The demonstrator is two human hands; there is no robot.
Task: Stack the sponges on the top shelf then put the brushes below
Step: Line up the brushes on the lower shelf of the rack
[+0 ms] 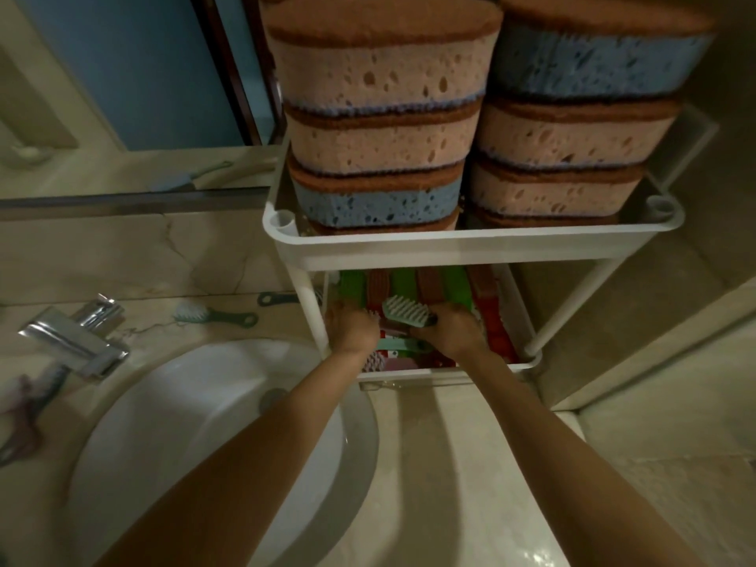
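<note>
Two stacks of pink and blue sponges with brown tops, the left stack (380,133) and the right stack (572,128), fill the top shelf (470,243) of a white rack. On the lower shelf (525,364) lie several green, red and pink brushes (497,325). My right hand (450,331) grips a pale green brush (405,309) with its bristles up, just above that pile. My left hand (352,327) reaches into the lower shelf beside it, fingers curled on the brushes; what it holds is hidden.
A green-handled brush (212,317) lies on the marble counter left of the rack, near a chrome tap (77,337). A white basin (196,423) sits below my forearms. A mirror (122,96) stands behind the counter. More brushes (24,407), blurred, lie at the far left.
</note>
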